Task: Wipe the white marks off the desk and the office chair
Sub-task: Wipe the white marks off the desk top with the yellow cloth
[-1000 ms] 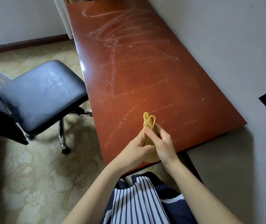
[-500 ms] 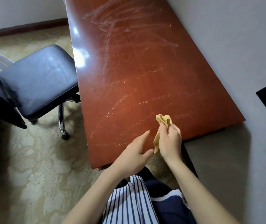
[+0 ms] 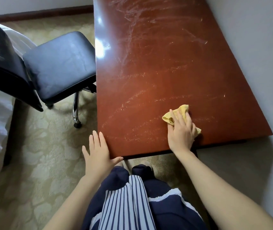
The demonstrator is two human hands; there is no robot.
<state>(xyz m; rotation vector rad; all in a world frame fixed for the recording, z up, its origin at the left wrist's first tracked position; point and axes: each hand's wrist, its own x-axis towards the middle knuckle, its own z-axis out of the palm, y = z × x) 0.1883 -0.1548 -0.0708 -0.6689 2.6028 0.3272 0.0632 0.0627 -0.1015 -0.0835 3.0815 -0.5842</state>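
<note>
Patterned carpet underfoot; red-brown desk fills 12 to 3 o'clock, with white marks streaked across it. Black office chair at 10 o'clock, seat just beside the desk's left edge. My left hand, spread flat and holding nothing, is at the desk's near corner, 6 o'clock. My right hand, at 4 o'clock, presses straight fingers down on the yellow cloth, which pokes out at the hand's 12.

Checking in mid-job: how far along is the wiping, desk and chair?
Done: nothing visibly; white marks streak the desk from far end to near edge. In hand: the right hand presses the yellow cloth flat near the near right corner; the left hand is open at the near left corner. Left: nearly the whole desktop, plus the office chair, whose seat shows faint pale smears.
</note>
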